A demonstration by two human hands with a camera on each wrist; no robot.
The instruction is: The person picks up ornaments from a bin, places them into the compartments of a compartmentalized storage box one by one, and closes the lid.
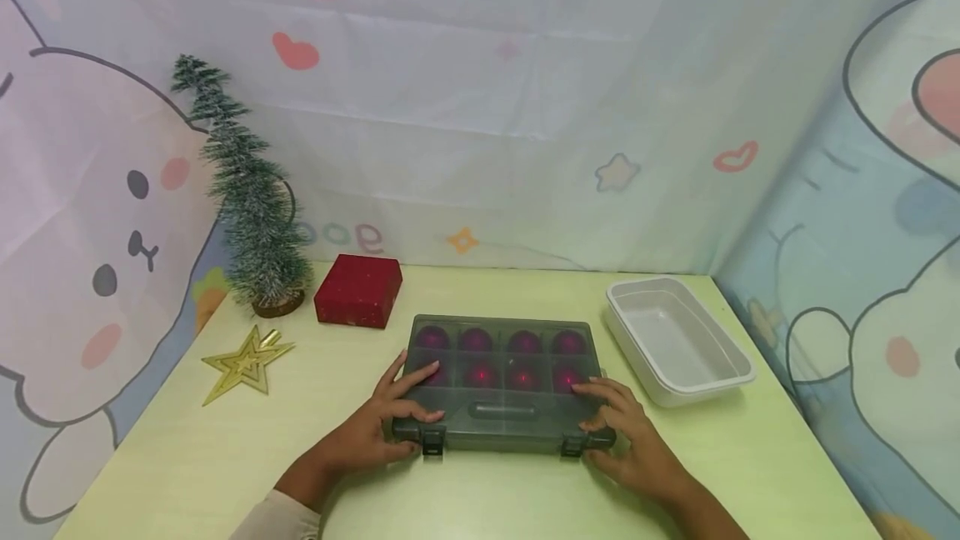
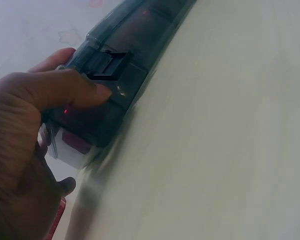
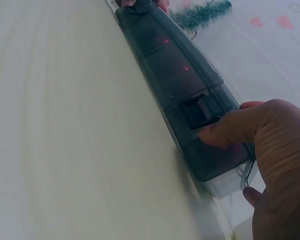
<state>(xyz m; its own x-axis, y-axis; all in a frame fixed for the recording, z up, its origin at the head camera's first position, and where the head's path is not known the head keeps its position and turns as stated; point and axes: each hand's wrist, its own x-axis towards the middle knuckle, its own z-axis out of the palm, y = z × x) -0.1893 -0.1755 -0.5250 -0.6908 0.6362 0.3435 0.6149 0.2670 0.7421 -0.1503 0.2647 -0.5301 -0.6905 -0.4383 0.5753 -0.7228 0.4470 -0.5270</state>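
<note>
A dark translucent storage box [image 1: 502, 442] lies on the table in the head view, its lid down. Several reddish-purple balls [image 1: 523, 375] show through the lid in two rows of compartments. My left hand [image 1: 363, 433] grips the near left corner, fingers on the lid and thumb on the front wall beside a latch [image 2: 110, 66]. At the near right corner my right hand [image 1: 633, 438] holds the box the same way, its thumb just by the other latch [image 3: 200, 111]. In the right wrist view, the box's front wall [image 3: 155, 65] slants past that thumb.
Behind the box on the left stand a small artificial Christmas tree [image 1: 258, 215] and a red box [image 1: 360, 290]. A gold star topper [image 1: 246, 365] lies in front of the tree. To the right sits a white plastic tub [image 1: 678, 340]. A printed cloth [image 1: 480, 107] hangs behind.
</note>
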